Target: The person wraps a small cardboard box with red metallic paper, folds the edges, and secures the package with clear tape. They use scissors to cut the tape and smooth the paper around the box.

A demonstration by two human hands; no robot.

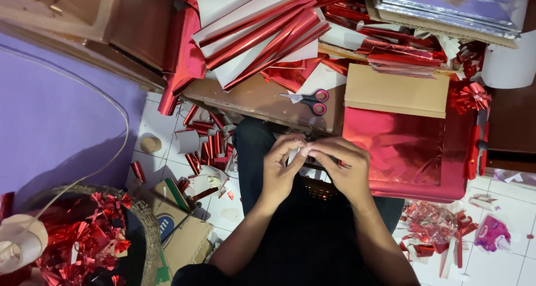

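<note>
Over the lap, just below the edge of the low wooden worktop (251,99), the left hand (279,168) and right hand (343,168) meet, fingers of both pinched shut on a small white strip of paper (303,149) held between them. The worktop carries pink-handled scissors (310,100), a flat cardboard box (396,90), a spread red foil sheet (402,146) and rolled foil sheets (262,32). Red foil scraps (206,146) litter the white tiled floor (502,202) beside a purple wall (50,107), and a wicker basket (146,224) holds red foil bows (84,236)
</note>
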